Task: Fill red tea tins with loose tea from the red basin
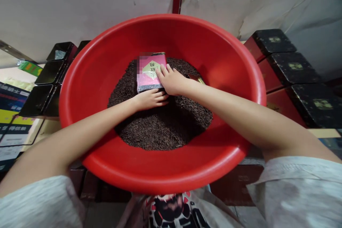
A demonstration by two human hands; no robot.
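Note:
A pink tea tin [152,71] with a pale green label lies tilted on dark loose tea leaves [160,131] in a big red plastic basin [88,89]. Clear plastic seems to wrap it. My right hand [172,81] is on the tin's right side, fingers over the label's edge. At the near end, my left hand [151,99] holds the tin, its fingers pointing right and its thumb hidden. The tin's mouth is out of sight. Partly behind my right wrist, a small gold-edged piece [196,78] rests on the leaves; I cannot make out what it is.
Black-topped red tins [294,66] stand in a row at the right. Open dark tins [50,73] are grouped at the left, near a green packet [30,67] and a printed carton [13,121]. A peeling wall [107,0] rises behind the basin.

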